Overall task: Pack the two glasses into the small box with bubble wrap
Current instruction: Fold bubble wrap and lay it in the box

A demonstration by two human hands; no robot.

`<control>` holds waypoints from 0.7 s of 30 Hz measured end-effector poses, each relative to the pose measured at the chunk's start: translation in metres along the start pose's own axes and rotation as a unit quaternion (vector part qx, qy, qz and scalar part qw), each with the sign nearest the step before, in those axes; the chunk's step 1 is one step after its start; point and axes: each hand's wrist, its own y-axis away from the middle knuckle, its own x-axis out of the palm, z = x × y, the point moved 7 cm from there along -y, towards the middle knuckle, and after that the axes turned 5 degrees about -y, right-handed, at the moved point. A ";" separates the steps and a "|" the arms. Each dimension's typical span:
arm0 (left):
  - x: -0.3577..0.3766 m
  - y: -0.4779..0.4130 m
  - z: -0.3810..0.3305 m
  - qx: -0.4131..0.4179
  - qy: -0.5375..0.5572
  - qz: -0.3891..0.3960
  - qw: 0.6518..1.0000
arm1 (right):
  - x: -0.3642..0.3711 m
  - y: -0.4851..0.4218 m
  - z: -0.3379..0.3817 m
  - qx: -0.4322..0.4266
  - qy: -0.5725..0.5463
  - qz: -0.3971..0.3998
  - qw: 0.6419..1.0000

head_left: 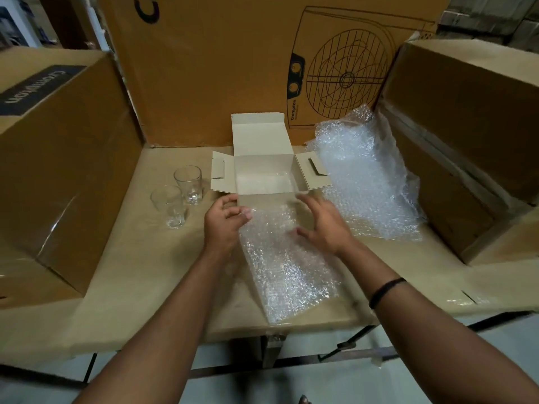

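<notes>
Both forearms reach forward, left hand (226, 215) curled, right hand (323, 221) spread.

One head-worn view looks forward and down, close over the table (140, 275).

bubble wrap sheet (285, 266): far end hidden by hands | box floor: unclear

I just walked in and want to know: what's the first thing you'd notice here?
The open small white box in the middle of the paper-covered table, with both hands at its front. The left hand and right hand rest on a bubble wrap sheet. Two empty glasses stand left of the box; a bubble wrap pile lies on its right.
</notes>
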 end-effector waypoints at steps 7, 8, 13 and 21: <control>0.014 0.001 -0.041 0.010 0.063 0.110 0.992 | -0.004 -0.039 0.047 -0.023 -0.039 0.110 0.993; 0.010 -0.001 -0.040 0.009 0.053 0.104 0.993 | -0.009 -0.042 0.047 -0.008 -0.056 0.094 0.994; -0.012 0.009 -0.014 -0.086 -0.116 0.186 0.972 | -0.046 -0.047 0.026 0.072 -0.206 -0.029 0.975; -0.016 -0.010 -0.010 -0.080 -0.076 0.109 0.988 | -0.054 -0.037 -0.025 0.214 -0.377 -0.082 0.898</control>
